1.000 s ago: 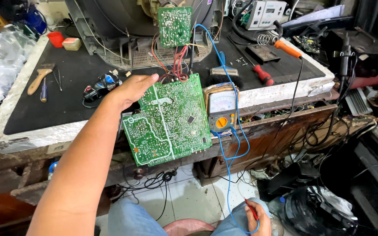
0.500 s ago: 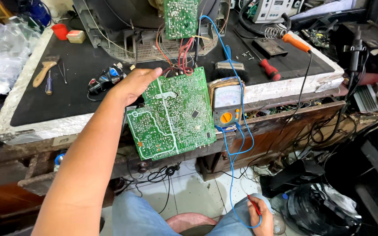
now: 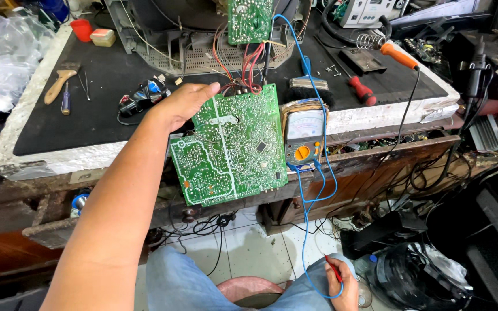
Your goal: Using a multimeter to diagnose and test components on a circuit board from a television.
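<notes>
While the left hand [image 3: 183, 103] clamps the green circuit board [image 3: 231, 147] upright, solder side readable, beside the analog multimeter [image 3: 303, 133]; right-hand [image 3: 344, 285] fingers pinch a red probe [image 3: 333, 269].

The circuit board [image 3: 231, 147] stands tilted against the front edge of the tabletop [image 3: 99, 124], its lower part hanging below that edge; the left hand [image 3: 183, 103] grips its upper left corner; just right of the board, touching it, stands the meter [image 3: 304, 132], also at the front edge; behind the board sits an opened television chassis [image 3: 174, 34] with a second, smaller board [image 3: 250, 20] upright at its rear; wires [image 3: 248, 69] run from the chassis down to the big board; a brush [image 3: 59, 83] and a small screwdriver [image 3: 65, 98] lie far left; a soldering iron [image 3: 399, 55] rests far right, a screwdriver [image 3: 361, 89] before it; the right hand [image 3: 344, 282] lies low on the lap, below the tabletop, holding a probe [image 3: 334, 269].
</notes>
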